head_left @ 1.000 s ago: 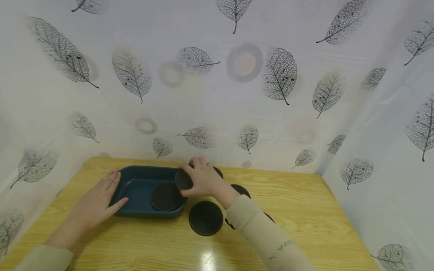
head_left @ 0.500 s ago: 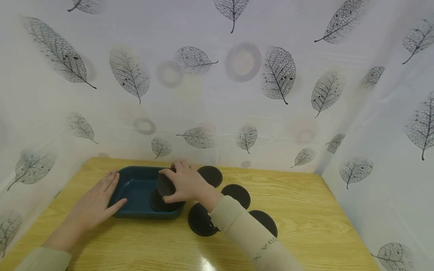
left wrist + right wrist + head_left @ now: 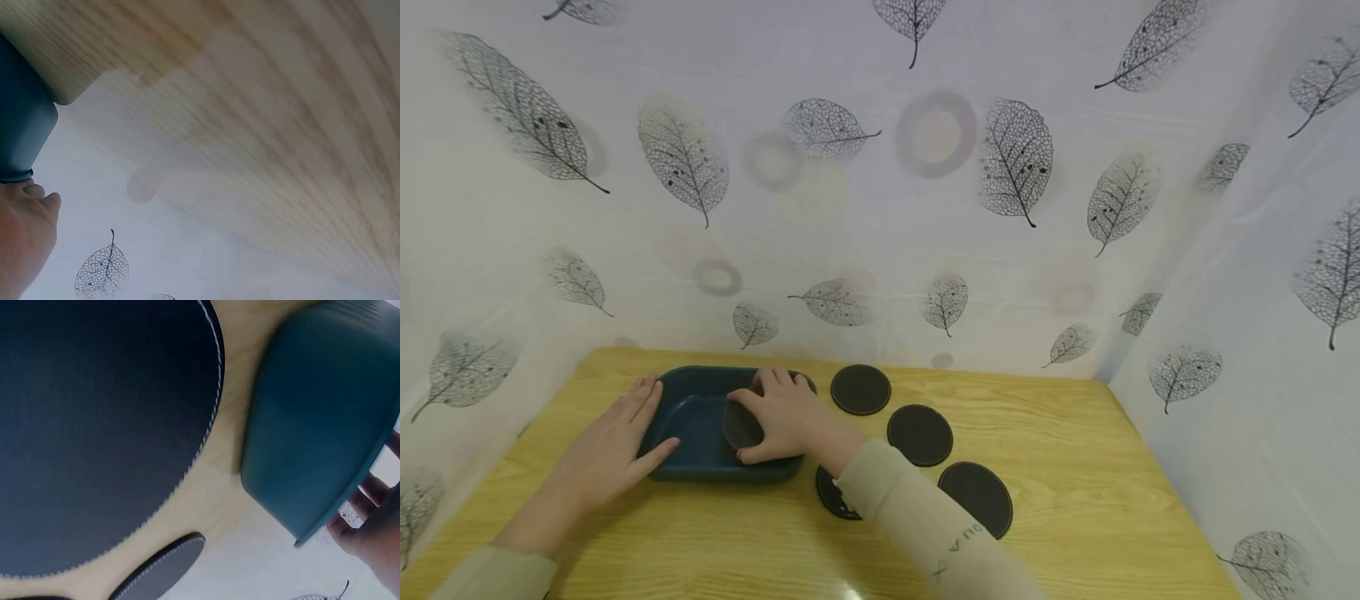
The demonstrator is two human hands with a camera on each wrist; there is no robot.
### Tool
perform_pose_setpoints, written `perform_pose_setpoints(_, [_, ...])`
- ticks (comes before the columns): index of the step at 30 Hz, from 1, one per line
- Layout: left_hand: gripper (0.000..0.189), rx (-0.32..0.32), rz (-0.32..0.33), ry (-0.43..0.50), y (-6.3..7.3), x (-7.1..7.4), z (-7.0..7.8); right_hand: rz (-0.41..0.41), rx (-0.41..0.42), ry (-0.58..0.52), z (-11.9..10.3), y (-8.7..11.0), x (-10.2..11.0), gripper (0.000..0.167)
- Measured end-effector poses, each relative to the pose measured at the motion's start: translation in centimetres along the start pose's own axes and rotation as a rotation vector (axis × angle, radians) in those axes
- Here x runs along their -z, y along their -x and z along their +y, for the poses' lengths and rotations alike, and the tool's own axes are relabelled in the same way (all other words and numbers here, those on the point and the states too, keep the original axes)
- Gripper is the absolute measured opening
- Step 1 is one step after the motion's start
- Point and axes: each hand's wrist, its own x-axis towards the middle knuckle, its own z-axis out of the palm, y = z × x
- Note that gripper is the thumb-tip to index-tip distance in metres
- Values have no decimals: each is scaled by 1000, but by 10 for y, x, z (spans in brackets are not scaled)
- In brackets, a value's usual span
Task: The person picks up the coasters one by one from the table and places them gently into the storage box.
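Observation:
My right hand point(image 3: 786, 423) reaches over the right part of a dark blue rectangular tray point(image 3: 694, 421), thumb and fingers spread round the edge of a black round coaster point(image 3: 741, 427). Whatever lies under that coaster is hidden by it and the hand. At the tray's left side my left hand point(image 3: 602, 454) rests with straight fingers along the rim and the thumb reaching over the front corner. In the left wrist view, fingertips of the left hand point(image 3: 28, 231) show at the tray rim point(image 3: 22, 172). The right wrist view shows right-hand fingers point(image 3: 361, 506) by the tray wall point(image 3: 312, 431).
Several black coasters lie flat on the wooden table point(image 3: 1075, 483) right of the tray: one at the back point(image 3: 861, 389), others nearer, such as a coaster point(image 3: 920, 435) and a stitched-edge coaster point(image 3: 94, 437). My right sleeve point(image 3: 917, 517) partly covers some. A leaf-patterned curtain point(image 3: 880, 208) stands behind.
My right hand has carried the coaster leftward and down into the tray, over where another coaster lay. More coasters on the table have come into sight. The left hand stays at the rim.

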Motion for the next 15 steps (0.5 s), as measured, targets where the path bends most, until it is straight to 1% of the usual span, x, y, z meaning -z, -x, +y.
perform_pose_setpoints(9, [91, -17, 14, -7, 0, 1, 1, -45, -25, 9, -5, -4, -9, 83])
perform_pose_setpoints(15, [91, -3, 7, 2, 1, 2, 1, -63, -40, 24, -5, -5, -12, 79])
